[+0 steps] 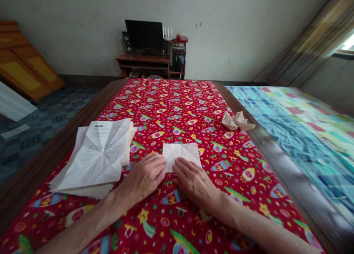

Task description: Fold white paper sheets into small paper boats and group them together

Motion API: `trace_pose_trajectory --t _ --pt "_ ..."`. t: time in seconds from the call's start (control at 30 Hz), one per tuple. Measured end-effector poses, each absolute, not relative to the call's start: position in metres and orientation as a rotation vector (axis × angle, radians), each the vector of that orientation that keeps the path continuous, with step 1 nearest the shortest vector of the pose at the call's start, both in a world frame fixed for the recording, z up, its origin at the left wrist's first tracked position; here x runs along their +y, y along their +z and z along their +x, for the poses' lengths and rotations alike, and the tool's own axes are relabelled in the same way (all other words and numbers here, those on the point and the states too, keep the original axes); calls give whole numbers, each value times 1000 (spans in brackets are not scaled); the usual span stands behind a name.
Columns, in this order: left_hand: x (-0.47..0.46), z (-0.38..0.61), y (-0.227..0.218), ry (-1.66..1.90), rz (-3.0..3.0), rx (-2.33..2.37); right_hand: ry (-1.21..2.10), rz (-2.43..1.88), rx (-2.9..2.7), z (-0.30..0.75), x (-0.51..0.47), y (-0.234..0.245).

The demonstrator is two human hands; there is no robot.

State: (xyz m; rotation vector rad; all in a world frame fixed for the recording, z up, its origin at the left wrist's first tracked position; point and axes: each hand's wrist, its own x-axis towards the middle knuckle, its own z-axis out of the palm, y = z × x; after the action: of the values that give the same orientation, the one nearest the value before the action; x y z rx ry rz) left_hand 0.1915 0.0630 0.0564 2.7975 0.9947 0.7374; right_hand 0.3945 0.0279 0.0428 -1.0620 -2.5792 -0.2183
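Observation:
A small folded white sheet of paper (181, 149) lies on the red patterned cloth in front of me, with crease lines across it. My left hand (148, 172) is at its left edge, fingers curled and closed on that edge; the fingertips are partly hidden. My right hand (193, 178) rests on the lower middle of the sheet, its fingers stretched out and lying flat. To the left of my left hand is a stack of paper (95, 154); the top sheet is printed and has creases radiating from its centre.
Two folded paper shapes (238, 121) stand near the right edge of the cloth-covered table (177, 99). A bed (290, 136) adjoins the table's right side. Beyond the far end are a desk (142, 58) with a monitor (144, 34), and a red telephone (181, 38). A wooden cabinet (26, 62) stands at left.

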Motion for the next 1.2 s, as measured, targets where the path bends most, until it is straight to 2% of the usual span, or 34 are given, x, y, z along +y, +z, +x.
trace_pose_trajectory --t 0.33,0.5,0.67,0.8,0.9,1.07,1.2 --pt "92 193 48 277 2750 886 -533 -1065 -2725 386 35 53" --pt "90 193 46 368 2716 897 -307 -1054 -2621 398 42 54" --pt "99 186 37 654 2752 860 -3 -781 -2382 425 50 54" --pt "99 184 44 863 2813 755 224 -838 -2260 442 58 46" --pt "85 189 55 915 2892 710 150 -916 -2255 450 58 41" --pt "59 198 54 785 2919 731 -119 -1049 -2414 454 37 44" --pt "52 200 43 717 2837 798 -79 -986 -2457 453 24 46"
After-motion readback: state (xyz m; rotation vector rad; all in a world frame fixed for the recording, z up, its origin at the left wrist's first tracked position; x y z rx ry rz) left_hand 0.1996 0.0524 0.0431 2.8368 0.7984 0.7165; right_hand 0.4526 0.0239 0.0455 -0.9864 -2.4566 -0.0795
